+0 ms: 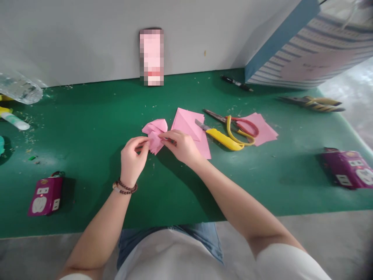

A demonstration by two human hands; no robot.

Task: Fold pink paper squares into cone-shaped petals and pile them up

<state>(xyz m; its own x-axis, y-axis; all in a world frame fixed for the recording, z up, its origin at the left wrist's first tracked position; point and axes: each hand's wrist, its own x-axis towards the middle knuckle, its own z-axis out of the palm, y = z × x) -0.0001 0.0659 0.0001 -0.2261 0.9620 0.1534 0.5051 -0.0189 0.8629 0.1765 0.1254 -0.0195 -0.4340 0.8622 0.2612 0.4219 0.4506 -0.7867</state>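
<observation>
A folded piece of pink paper [157, 126] with several overlapping layers is held just above the green table, between my two hands. My left hand [134, 155] pinches its lower left edge with thumb and fingers. On the other side, my right hand [182, 144] is closed on the paper's right edge, thumb below the fingers. Flat pink paper sheets [186, 122] lie right behind my right hand and are partly covered by it. A yellow-handled utility knife [224, 139] rests with its blade tip over these sheets, beside scissors [229, 120] with red and yellow handles.
More pink paper squares [262, 130] lie under the scissors' handles. A phone [151, 56] leans on the grey wall. Farther right are a pen [236, 83], pliers [313, 103] and a striped bag [309, 54]. Purple socket boxes [45, 196] stand at both sides; a clear bottle [21, 87] lies left.
</observation>
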